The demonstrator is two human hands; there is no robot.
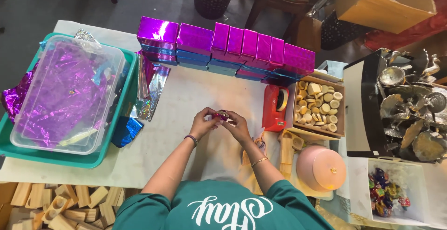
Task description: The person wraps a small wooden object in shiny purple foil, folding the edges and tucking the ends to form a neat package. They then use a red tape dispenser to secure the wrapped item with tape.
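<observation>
Over the middle of the white table (186, 95), my left hand (203, 122) and my right hand (237, 125) meet around a small object wrapped in shiny purple foil (220, 115). Both hands pinch it between the fingertips. Most of the object is hidden by my fingers. A dark band sits on my left wrist and a thin bangle on my right. Behind the hands, a row of purple and blue foil-wrapped boxes (223, 48) lines the table's far edge.
A clear plastic tub of purple foil sheets (65, 99) rests in a teal tray (116, 137) at left. Right of my hands stand a red tape dispenser (275, 108), a tray of wooden rounds (319, 106) and a pink dome lid (321, 167). Wooden blocks (65, 204) lie below left.
</observation>
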